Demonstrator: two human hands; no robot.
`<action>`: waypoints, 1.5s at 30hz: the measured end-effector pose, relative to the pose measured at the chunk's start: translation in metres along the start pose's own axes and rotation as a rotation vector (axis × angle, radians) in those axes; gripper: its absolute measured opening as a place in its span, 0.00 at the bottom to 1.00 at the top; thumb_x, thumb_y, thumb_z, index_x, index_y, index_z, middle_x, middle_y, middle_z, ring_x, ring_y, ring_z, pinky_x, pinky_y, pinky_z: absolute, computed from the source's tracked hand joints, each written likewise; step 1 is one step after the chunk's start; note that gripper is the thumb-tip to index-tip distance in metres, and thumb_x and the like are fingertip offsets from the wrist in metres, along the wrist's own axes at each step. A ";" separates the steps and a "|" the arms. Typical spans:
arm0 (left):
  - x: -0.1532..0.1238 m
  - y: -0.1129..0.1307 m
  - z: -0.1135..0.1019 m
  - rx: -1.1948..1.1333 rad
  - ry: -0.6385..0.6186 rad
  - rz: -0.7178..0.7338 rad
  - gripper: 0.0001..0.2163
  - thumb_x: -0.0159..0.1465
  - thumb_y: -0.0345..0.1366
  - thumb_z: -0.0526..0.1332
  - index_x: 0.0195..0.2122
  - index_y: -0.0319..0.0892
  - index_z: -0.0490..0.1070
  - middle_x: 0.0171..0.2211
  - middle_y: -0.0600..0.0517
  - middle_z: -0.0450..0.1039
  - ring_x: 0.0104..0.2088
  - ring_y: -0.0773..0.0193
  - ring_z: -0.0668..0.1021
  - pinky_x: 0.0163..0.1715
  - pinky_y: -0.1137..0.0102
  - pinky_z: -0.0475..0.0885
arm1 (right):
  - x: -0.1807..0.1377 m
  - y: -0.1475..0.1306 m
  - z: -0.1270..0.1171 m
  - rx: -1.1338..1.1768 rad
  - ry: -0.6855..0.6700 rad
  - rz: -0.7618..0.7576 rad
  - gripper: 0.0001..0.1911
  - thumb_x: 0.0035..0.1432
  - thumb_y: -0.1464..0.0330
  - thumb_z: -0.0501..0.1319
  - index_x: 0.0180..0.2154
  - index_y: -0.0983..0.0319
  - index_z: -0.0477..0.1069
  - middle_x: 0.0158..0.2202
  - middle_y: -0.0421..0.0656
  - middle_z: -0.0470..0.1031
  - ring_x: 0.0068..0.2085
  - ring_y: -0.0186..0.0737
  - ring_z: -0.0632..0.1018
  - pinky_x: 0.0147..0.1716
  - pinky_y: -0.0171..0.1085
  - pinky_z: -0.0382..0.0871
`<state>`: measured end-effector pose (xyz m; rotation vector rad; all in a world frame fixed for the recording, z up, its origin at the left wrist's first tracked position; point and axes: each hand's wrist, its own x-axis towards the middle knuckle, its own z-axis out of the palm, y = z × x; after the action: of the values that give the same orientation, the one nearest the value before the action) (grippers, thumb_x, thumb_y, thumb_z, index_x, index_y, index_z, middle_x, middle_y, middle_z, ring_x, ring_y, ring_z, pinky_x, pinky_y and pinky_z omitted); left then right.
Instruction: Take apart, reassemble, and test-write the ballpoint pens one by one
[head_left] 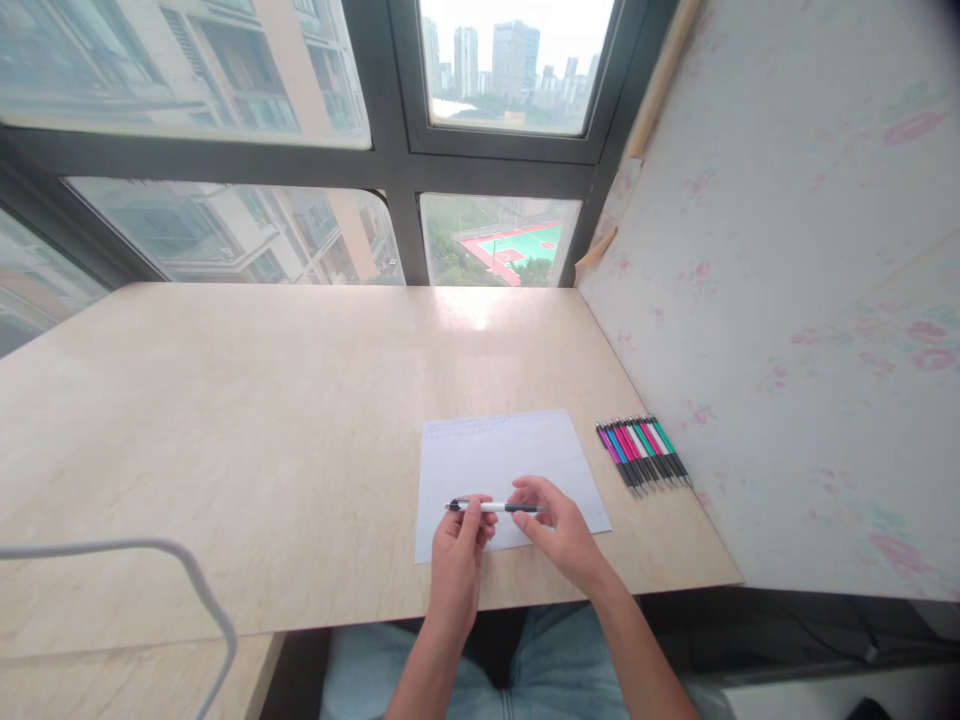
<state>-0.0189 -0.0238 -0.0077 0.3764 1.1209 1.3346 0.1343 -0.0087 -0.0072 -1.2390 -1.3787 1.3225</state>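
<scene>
Both of my hands hold one white and black pen point(496, 507) level above a white sheet of paper point(504, 462) on the beige desk point(247, 430). My left hand point(460, 547) pinches the pen's left part, fingers closed. My right hand point(559, 527) grips its dark right end with closed fingertips. The sheet carries faint lines of writing along its top edge.
A row of several coloured pens point(643, 452) lies to the right of the sheet, close to the flowered wall panel point(787, 300). Windows point(225, 230) run along the desk's far side. A white wire loop point(187, 580) lies at the near left edge.
</scene>
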 end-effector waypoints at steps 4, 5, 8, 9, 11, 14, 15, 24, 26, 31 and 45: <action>0.000 0.002 -0.001 0.046 0.010 0.018 0.17 0.54 0.47 0.69 0.35 0.37 0.77 0.26 0.51 0.73 0.28 0.68 0.72 0.32 0.73 0.68 | 0.001 0.000 -0.001 -0.064 0.011 0.054 0.13 0.61 0.59 0.58 0.34 0.61 0.73 0.29 0.42 0.76 0.33 0.39 0.77 0.33 0.38 0.70; 0.001 0.002 -0.001 0.048 0.011 0.020 0.17 0.53 0.47 0.69 0.35 0.37 0.77 0.26 0.51 0.73 0.28 0.68 0.72 0.32 0.73 0.68 | 0.001 -0.001 -0.001 -0.082 0.028 0.027 0.11 0.60 0.60 0.60 0.34 0.61 0.73 0.31 0.43 0.76 0.35 0.40 0.77 0.35 0.38 0.70; 0.001 0.002 -0.001 0.031 0.006 0.019 0.17 0.54 0.47 0.69 0.35 0.37 0.77 0.26 0.51 0.73 0.28 0.68 0.72 0.32 0.73 0.68 | 0.001 -0.002 -0.001 -0.066 0.045 -0.033 0.10 0.55 0.62 0.64 0.39 0.59 0.73 0.40 0.44 0.76 0.43 0.43 0.77 0.37 0.38 0.70; 0.001 0.002 -0.001 0.028 0.004 0.017 0.17 0.54 0.47 0.69 0.35 0.37 0.77 0.26 0.51 0.73 0.28 0.68 0.72 0.32 0.73 0.68 | 0.000 -0.001 -0.001 -0.044 0.039 -0.029 0.13 0.54 0.62 0.65 0.42 0.58 0.72 0.42 0.45 0.76 0.44 0.43 0.77 0.37 0.38 0.71; 0.001 0.002 0.000 0.030 0.002 0.014 0.17 0.53 0.47 0.69 0.35 0.37 0.77 0.26 0.51 0.73 0.27 0.68 0.72 0.32 0.72 0.68 | 0.000 -0.001 0.000 -0.009 0.019 0.024 0.16 0.55 0.60 0.64 0.45 0.58 0.71 0.40 0.45 0.77 0.41 0.42 0.78 0.34 0.37 0.70; 0.001 0.003 0.001 0.047 0.010 0.013 0.18 0.52 0.48 0.70 0.34 0.37 0.77 0.25 0.51 0.73 0.28 0.68 0.72 0.32 0.72 0.68 | 0.001 -0.001 0.002 0.002 0.009 0.095 0.15 0.61 0.56 0.58 0.36 0.61 0.73 0.28 0.42 0.76 0.30 0.39 0.76 0.29 0.36 0.68; 0.001 0.003 0.001 0.051 0.013 0.013 0.18 0.52 0.48 0.70 0.34 0.37 0.77 0.25 0.51 0.73 0.27 0.68 0.72 0.32 0.72 0.68 | 0.001 -0.001 0.002 0.001 0.015 0.095 0.16 0.62 0.56 0.57 0.33 0.62 0.73 0.26 0.41 0.75 0.29 0.38 0.76 0.29 0.36 0.68; 0.000 0.003 -0.002 0.025 -0.009 -0.002 0.17 0.54 0.47 0.69 0.35 0.37 0.78 0.26 0.50 0.74 0.28 0.67 0.73 0.33 0.72 0.69 | -0.001 -0.002 0.001 -0.002 0.029 -0.005 0.18 0.54 0.63 0.65 0.47 0.57 0.71 0.42 0.45 0.76 0.43 0.43 0.76 0.32 0.36 0.71; -0.001 0.003 -0.001 0.031 -0.008 -0.009 0.17 0.53 0.47 0.70 0.35 0.37 0.78 0.26 0.50 0.74 0.29 0.67 0.73 0.33 0.72 0.69 | -0.001 0.000 0.002 0.029 0.024 0.060 0.14 0.57 0.60 0.63 0.44 0.60 0.72 0.36 0.44 0.77 0.36 0.40 0.77 0.28 0.35 0.69; -0.004 0.004 -0.001 0.017 0.002 -0.013 0.16 0.54 0.46 0.70 0.35 0.37 0.78 0.26 0.50 0.74 0.29 0.68 0.73 0.34 0.73 0.69 | -0.003 -0.002 0.004 -0.040 0.076 0.069 0.11 0.59 0.60 0.62 0.33 0.61 0.74 0.31 0.43 0.76 0.33 0.39 0.76 0.32 0.37 0.70; 0.003 0.005 -0.006 -0.156 -0.008 -0.087 0.14 0.54 0.41 0.71 0.35 0.36 0.77 0.26 0.51 0.73 0.27 0.71 0.72 0.29 0.75 0.70 | -0.007 -0.001 -0.001 -0.018 0.173 0.034 0.09 0.55 0.62 0.65 0.34 0.60 0.74 0.34 0.44 0.75 0.38 0.43 0.76 0.34 0.37 0.71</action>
<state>-0.0272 -0.0222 -0.0077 0.2167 1.0077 1.3325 0.1359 -0.0150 -0.0059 -1.3605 -1.2547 1.1986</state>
